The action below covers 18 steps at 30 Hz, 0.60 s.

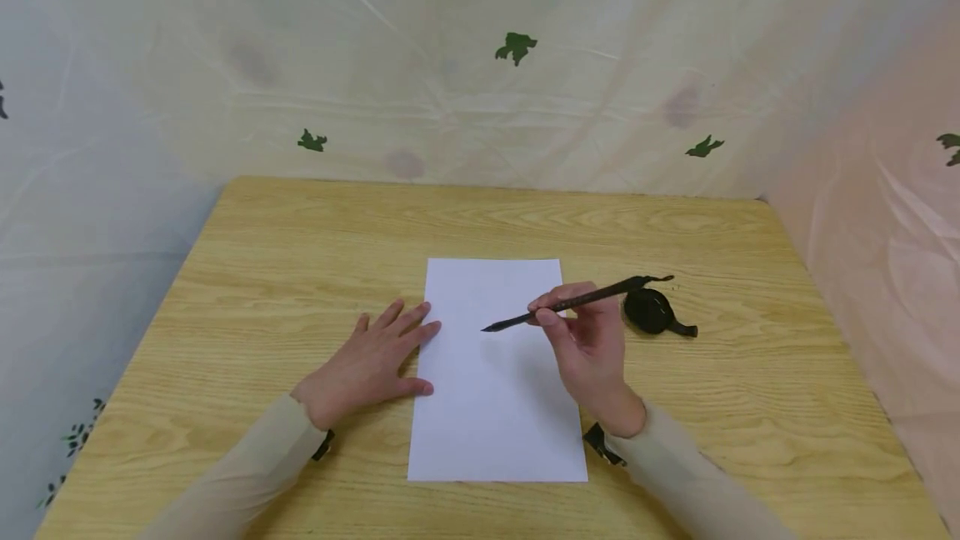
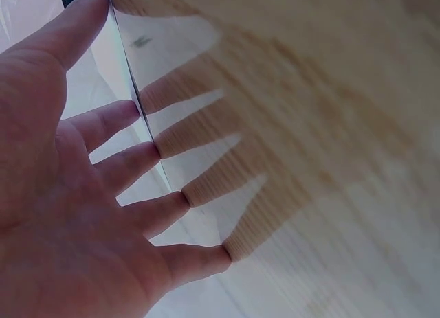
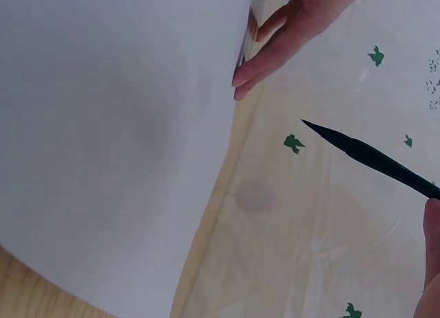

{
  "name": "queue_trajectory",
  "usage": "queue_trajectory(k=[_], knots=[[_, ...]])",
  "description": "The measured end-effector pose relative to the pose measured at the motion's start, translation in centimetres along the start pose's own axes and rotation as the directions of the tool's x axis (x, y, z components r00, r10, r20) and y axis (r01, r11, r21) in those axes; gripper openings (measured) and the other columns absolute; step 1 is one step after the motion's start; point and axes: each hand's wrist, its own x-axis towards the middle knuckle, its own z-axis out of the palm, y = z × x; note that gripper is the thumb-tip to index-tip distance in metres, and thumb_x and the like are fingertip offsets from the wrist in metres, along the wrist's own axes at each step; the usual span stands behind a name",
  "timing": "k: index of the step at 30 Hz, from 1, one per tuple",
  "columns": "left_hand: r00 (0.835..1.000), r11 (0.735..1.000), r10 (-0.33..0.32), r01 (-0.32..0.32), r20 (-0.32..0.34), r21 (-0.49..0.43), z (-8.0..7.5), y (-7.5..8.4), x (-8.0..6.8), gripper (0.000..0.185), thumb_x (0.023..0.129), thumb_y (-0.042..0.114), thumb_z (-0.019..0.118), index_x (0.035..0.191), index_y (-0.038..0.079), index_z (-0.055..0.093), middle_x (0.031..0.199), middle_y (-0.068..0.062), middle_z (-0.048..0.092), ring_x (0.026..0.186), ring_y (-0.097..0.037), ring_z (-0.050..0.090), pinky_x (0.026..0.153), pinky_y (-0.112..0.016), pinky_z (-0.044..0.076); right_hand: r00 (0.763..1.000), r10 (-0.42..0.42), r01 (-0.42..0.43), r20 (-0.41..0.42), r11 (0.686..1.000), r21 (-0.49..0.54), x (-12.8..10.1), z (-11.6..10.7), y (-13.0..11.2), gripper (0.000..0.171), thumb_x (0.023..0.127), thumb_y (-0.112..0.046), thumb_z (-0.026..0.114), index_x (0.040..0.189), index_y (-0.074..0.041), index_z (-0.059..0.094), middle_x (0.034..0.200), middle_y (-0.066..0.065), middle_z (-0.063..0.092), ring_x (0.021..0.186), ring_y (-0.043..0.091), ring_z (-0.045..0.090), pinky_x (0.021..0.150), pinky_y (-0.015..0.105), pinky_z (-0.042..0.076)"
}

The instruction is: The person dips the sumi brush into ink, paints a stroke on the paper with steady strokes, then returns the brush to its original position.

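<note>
Sleeves: pale beige sleeves at the bottom of the head view, nearest the camera.
Paper: white rectangular paper sheet [image 1: 495, 373] lies flat, lengthwise, mid-worktop.
Left hand: left hand [image 1: 371, 365] lies flat with straight fingers, grasping nothing; fingertips [image 2: 180, 198] touch the sheet's left edge, palm on the wood.
Right hand: right hand [image 1: 588, 344] has its grip pinched around a thin black ink brush [image 1: 577, 302], pointed tip toward the left, held above the paper's middle.
Ink dish: small black round ink dish [image 1: 649, 311] just beside the right hand, on its far right side.
Worktop: light wooden worktop [image 1: 262, 273].
Backdrop: pale draped sheeting with green leaf marks [image 1: 516, 47].
Risk: judged, a loaded tip could drip onto the sheet; loose left-hand pressure could let paper slide under a stroke; the wrist could knock the dish.
</note>
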Motion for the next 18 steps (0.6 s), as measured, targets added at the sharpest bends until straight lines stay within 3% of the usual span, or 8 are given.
queue_trajectory(k=[18], knots=[[1.000,1.000,-0.010,0.010,0.001,0.023,0.0,0.1,0.1,0.084,0.089,0.054,0.077,0.157,0.014,0.046,0.168,-0.010,0.031,0.155,-0.044,0.019,0.109,-0.079,0.023,0.993,0.086,-0.073,0.083,0.986,-0.152,-1.2,2.4,1.0,0.035,0.102,-0.018,0.066,0.106,0.013,0.050,0.095,0.021,0.062,0.088,0.013,0.070,0.068,0.027,0.061]])
